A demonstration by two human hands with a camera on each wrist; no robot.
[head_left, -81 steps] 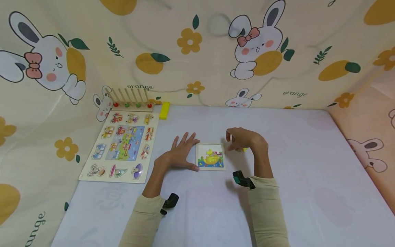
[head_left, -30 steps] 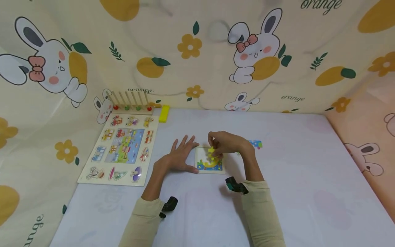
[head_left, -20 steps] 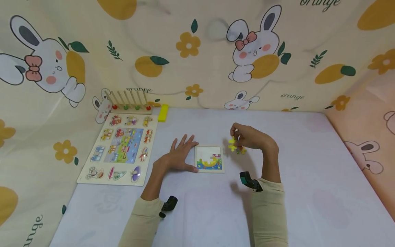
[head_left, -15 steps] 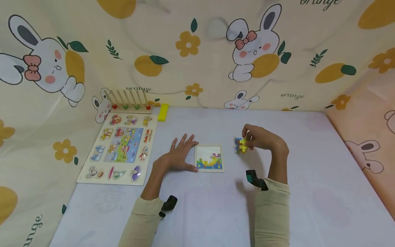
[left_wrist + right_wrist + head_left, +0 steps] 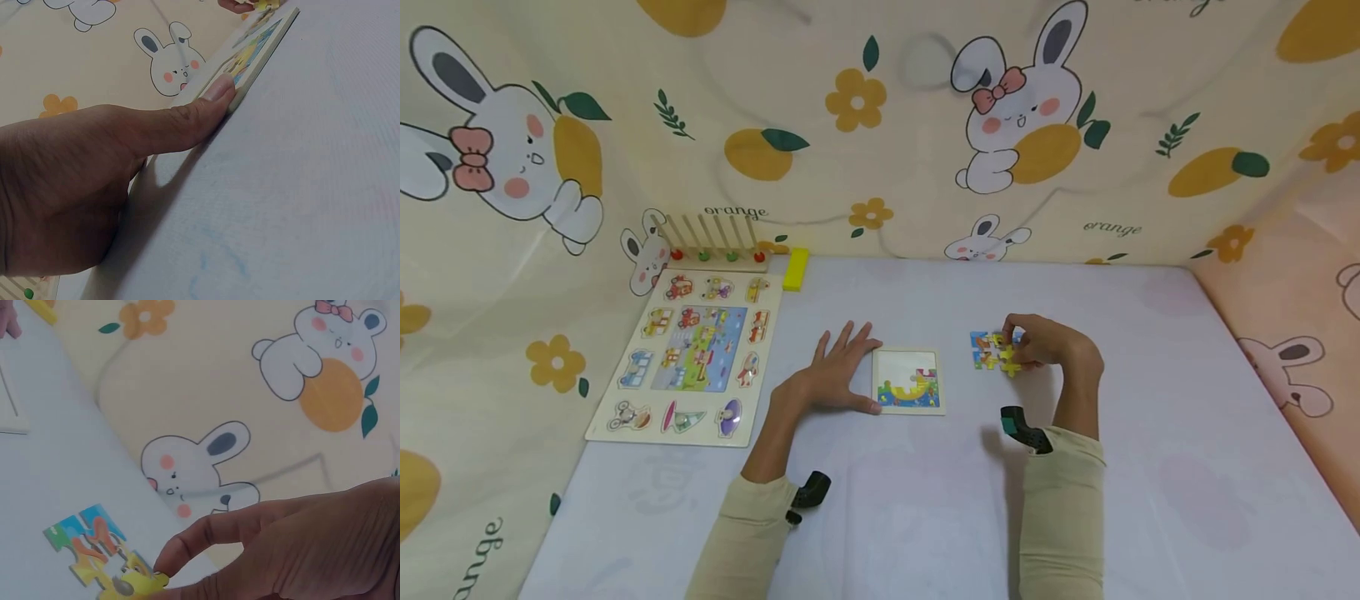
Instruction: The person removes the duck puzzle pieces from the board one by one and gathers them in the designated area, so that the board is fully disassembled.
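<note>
White tabletop [image 5: 925,517]: short of far edge, puzzle frame [image 5: 901,364] touched by spread left hand [image 5: 833,379], piece [image 5: 1011,363] pinched by right hand [image 5: 1049,341]. Setting-down presumed; release likely needed next.

Puzzle pieces [image 5: 90,569] smooth; frame [image 5: 910,411] matt, wood-like; sleeves [image 5: 1063,508] matt cloth.

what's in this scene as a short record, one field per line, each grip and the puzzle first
left grip: fingers spread, thumb on the near left corner of the puzzle frame
right grip: pinches a yellow puzzle piece
frame fill: lower part and right side pieced, upper left bare
loose pieces: right of the frame, close by the pinched piece; joined or not, cannot tell
picture board: left of the left grip
peg rack: behind the board
yellow block: beside the rack's right end
</note>
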